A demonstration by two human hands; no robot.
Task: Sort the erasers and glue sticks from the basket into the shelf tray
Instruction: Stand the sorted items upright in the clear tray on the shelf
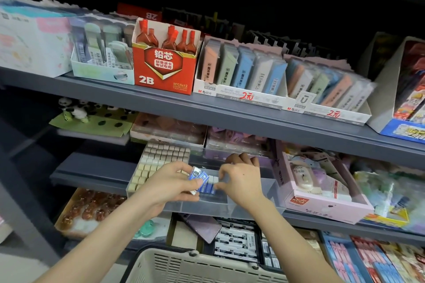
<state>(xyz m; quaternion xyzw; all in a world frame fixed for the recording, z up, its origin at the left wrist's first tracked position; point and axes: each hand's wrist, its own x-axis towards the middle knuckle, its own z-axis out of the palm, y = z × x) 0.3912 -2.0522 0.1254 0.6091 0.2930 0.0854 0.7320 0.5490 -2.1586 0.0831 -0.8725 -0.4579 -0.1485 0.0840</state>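
Observation:
A clear plastic shelf tray stands on the middle shelf, with rows of beige and brown erasers in its left compartment. My left hand grips a few blue-and-white erasers above the tray. My right hand has its fingertips curled down on a row of blue-and-white erasers standing in the tray's middle compartment. The beige basket is at the bottom edge; its contents are hidden.
A pink box of stationery stands right of the tray. Above, a grey shelf carries a red 2B lead box and eraser display boxes. Black-and-white packs and a purple item lie on the lower shelf.

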